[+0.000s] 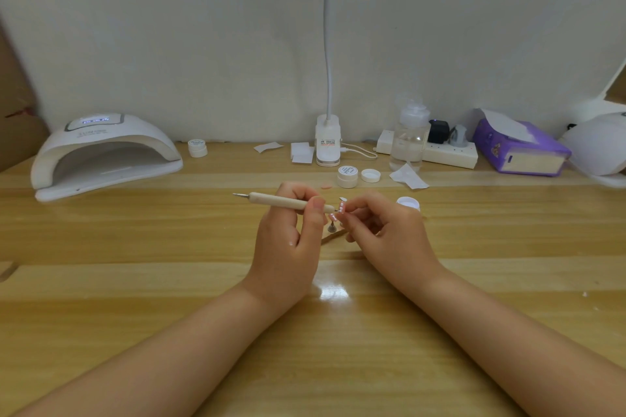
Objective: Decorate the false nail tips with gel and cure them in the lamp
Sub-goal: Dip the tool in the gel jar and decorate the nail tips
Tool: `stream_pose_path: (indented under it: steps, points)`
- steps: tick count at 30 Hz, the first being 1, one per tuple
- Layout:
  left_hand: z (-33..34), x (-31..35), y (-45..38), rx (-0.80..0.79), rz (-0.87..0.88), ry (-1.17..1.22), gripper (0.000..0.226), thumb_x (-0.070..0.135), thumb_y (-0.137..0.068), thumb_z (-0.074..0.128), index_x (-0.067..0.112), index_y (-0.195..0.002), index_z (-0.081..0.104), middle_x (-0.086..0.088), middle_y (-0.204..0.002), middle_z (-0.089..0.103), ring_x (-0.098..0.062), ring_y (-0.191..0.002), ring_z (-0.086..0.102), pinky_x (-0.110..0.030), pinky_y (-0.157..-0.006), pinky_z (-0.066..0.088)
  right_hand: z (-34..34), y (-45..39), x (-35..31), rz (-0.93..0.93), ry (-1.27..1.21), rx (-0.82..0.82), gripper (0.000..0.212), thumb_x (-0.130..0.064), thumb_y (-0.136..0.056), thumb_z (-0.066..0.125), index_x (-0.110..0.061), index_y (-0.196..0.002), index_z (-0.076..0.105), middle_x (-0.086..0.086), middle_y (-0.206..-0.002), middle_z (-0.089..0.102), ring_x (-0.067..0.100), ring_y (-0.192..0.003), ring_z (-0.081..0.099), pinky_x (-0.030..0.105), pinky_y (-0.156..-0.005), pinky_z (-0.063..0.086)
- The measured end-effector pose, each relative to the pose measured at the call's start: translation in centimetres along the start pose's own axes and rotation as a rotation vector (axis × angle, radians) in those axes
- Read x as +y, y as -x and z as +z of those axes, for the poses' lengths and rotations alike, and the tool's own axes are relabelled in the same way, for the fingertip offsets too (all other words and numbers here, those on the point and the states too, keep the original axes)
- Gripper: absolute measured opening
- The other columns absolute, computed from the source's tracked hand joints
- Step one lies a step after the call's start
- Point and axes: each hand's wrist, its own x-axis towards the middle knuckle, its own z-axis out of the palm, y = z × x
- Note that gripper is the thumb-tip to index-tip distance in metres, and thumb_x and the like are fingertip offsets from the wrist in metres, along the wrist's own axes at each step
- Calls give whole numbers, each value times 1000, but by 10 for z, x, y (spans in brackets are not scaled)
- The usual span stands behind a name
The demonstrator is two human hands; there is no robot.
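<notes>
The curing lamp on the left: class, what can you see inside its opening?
Inside the curing lamp only a pale, bare floor plate and curved inner wall show; no nail tip is visible there. The arched hood covers the upper interior, so its ceiling and far back cannot be seen.

Two closed gel jars [197, 148] [347, 176], two loose lids [370, 175] [408, 203], one curing lamp [105, 154].

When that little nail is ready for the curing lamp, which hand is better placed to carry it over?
Probably the right hand: its fingers already pinch the nail tip. The left hand sits nearer the lamp but holds the dotting tool.
</notes>
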Motion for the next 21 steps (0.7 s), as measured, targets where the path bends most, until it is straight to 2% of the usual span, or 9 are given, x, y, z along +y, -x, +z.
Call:
stream_pose_path:
  steps: [3,6,9,12,18,21]
  points:
    - [0,-1,0,-7,-9,-9,13,20,-91,45,28,-83,49,19,-74,63,1,-63,57,-8,-56,39,0,0,0,-9,7,-5,7,-10,-84,69,-14,-89,66,0,-74,70,9,-63,65,32,-61,54]
    - [0,0,0,-7,-7,-8,13,20,-91,45,29,-83,49,18,-73,63,-1,-63,56,-8,-55,39,0,0,0,-7,-1,-11,7,-9,-84,69,-13,-90,66,1,-74,70,10,-64,65,34,-62,55]
    - [0,1,0,6,2,0,12,23,-92,46,29,-82,48,6,-72,62,-11,-64,57,-14,-53,41,0,0,0,-7,-1,-8,7,-10,-84,69,-13,-89,66,1,-74,70,10,-64,65,35,-61,55]
    - [1,1,0,25,8,19,10,35,-90,43,30,-82,48,-4,-69,59,-19,-66,56,-20,-54,42,0,0,1,-15,2,-1,7,-11,-84,69,-15,-88,65,1,-73,70,10,-63,65,34,-60,54]
    - [1,0,0,21,2,22,11,37,-89,42,30,-83,48,-4,-69,59,-17,-64,55,-18,-55,42,1,0,1,-16,-2,6,7,-11,-84,69,-16,-87,65,-1,-71,69,9,-61,65,31,-58,54]
    - [1,-1,0,-9,-13,14,10,27,-92,46,29,-83,48,2,-76,60,-13,-64,56,-14,-55,41,0,0,0,-33,9,3,13,-10,-84,69,-21,-87,62,-3,-72,69,7,-62,64,28,-58,54]
